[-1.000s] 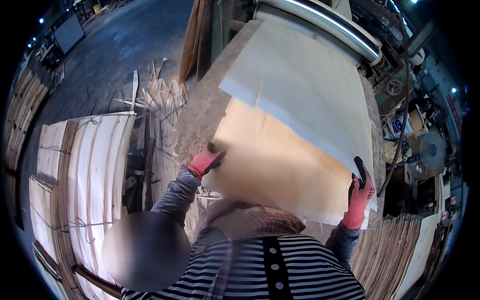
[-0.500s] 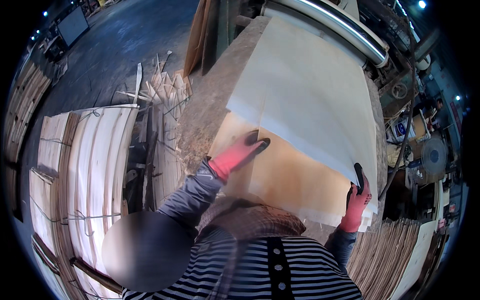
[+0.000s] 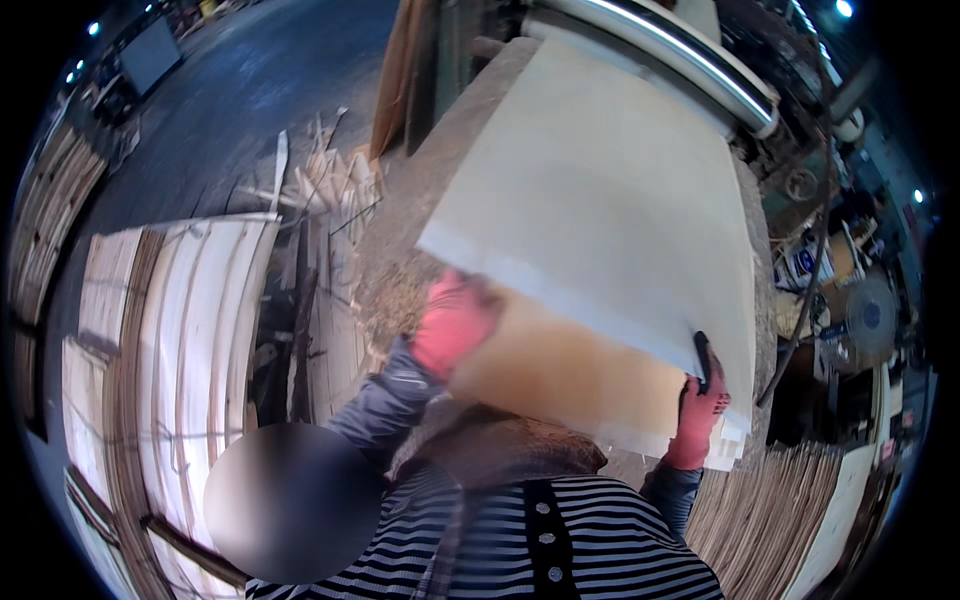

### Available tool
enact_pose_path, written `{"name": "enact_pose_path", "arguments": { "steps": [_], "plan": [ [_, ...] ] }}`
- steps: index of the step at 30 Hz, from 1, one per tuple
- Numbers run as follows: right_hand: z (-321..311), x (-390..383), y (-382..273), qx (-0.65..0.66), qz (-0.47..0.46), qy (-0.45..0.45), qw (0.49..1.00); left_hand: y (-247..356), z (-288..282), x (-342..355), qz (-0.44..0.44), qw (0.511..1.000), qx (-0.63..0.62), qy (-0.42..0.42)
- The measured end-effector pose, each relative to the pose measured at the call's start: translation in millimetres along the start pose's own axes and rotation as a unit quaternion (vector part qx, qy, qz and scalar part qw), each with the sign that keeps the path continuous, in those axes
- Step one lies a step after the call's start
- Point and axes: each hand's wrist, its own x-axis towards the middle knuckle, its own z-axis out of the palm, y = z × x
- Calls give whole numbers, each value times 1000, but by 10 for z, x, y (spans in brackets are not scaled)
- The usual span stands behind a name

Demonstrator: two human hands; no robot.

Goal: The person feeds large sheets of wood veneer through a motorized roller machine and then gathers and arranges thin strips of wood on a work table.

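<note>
Single head-mounted fisheye view, looking steeply down over my striped chest at the work before me. My left hand (image 3: 452, 322) and right hand (image 3: 700, 400) enter from the lower edge, close to the lens, at the pale veneer sheet (image 3: 610, 210). Straight edges bow toward the dark circular rim; the floor lies far left.

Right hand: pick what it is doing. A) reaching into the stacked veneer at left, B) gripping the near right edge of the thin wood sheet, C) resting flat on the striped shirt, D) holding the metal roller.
B: the red-gloved right hand clasps the near right edge of the thin wood sheet, dark fingertips over its top.
</note>
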Motion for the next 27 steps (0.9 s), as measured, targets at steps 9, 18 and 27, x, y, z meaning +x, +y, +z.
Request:
{"name": "enact_pose_path", "arguments": {
  "steps": [9,18,27],
  "plan": [
    [-99,165,150,37,96,58,993,249,213,-158,37,991,96,86],
    [170,-21,-170,21,-73,-34,997,-1010,241,52,-63,948,-267,-163],
    [1353,-939,170,-74,-37,-201,976,-1628,672,130,-46,961,-235,-140]
  ]
}}
